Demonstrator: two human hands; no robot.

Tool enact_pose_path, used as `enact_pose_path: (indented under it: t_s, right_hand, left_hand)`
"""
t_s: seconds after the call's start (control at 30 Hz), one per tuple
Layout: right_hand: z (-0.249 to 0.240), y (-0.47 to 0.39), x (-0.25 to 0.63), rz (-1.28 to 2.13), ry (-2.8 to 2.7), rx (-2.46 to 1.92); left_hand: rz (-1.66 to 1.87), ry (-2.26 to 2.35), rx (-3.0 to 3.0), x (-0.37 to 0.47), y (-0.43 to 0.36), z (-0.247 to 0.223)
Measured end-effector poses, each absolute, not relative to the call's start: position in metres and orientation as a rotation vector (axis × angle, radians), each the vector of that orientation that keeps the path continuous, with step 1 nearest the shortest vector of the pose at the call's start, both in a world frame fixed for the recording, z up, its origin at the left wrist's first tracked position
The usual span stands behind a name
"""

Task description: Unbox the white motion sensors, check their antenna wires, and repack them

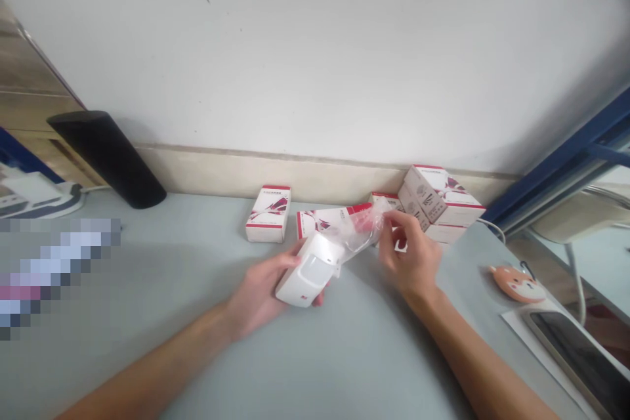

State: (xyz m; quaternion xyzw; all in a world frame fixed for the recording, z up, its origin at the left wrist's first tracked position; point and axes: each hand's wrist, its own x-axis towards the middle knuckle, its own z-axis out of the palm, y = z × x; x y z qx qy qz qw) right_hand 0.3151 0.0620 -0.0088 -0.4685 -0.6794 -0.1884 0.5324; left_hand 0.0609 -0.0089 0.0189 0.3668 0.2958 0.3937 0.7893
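My left hand (263, 292) is wrapped round a white plastic device (308, 272) with a pale window and a small red mark, held tilted above the table. From the device's upper end a clear plastic bag (361, 233) stretches to the right. My right hand (411, 249) pinches the far end of this bag between its fingers. Just behind the bag lies a red and white box (315, 218), partly hidden by it. Another red and white box (268, 213) stands on the table to the left.
Several stacked boxes (440, 197) stand by the wall at the back right. A black cylinder (111, 161) leans at the back left. An orange animal-face item (519, 283) and a phone (575, 354) lie on the right.
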Motion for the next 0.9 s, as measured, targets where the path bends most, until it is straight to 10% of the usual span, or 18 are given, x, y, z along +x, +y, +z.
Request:
enact_pose_path:
  t_s: [0.9]
  right_hand:
    - [-0.0020,0.0550,0.3091,-0.335,-1.664,-1.065]
  left_hand:
    - [0.750,0.516,0.920,0.0546,-0.0112,0.0146]
